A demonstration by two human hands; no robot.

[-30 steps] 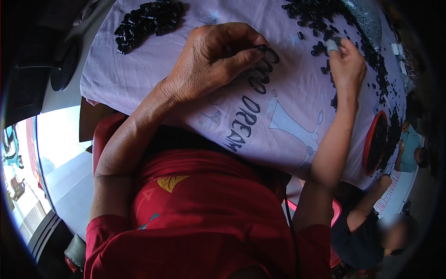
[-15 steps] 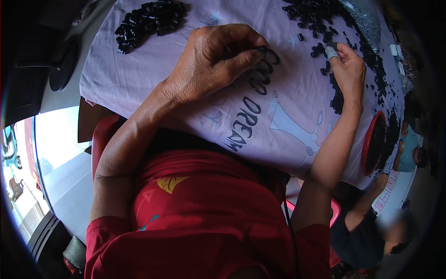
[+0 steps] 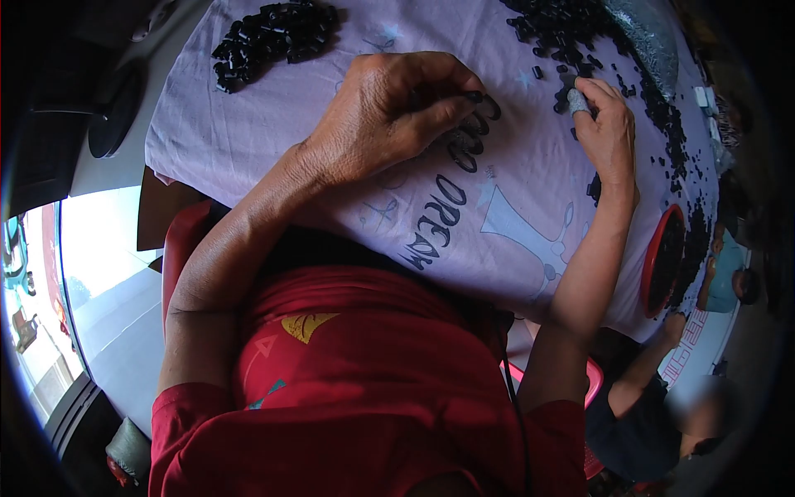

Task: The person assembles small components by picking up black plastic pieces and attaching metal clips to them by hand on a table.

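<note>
My left hand (image 3: 397, 116) is over the lilac cloth, thumb and forefinger pinched on a small black piece (image 3: 474, 97) that just shows at the tips. To its right, my right hand (image 3: 607, 132) has its fingers closed together beside loose black pieces (image 3: 563, 70). A grey wrap (image 3: 578, 102) covers one of its digits. Whatever those fingertips hold, if anything, blends in with the dark parts around them. At the upper left of the cloth lies a heap of small black parts (image 3: 269, 41).
The lilac printed cloth (image 3: 389, 207) covers the table. Many black parts (image 3: 675, 141) spread along its right side, near a clear plastic bag (image 3: 646, 45) and a red-rimmed bowl (image 3: 652, 269) of dark pieces. Another person (image 3: 633, 422) sits at the lower right.
My right hand has shifted a little left toward the loose black pieces. The left hand stays pinched, at nearly the same spot. The view has moved slightly.
</note>
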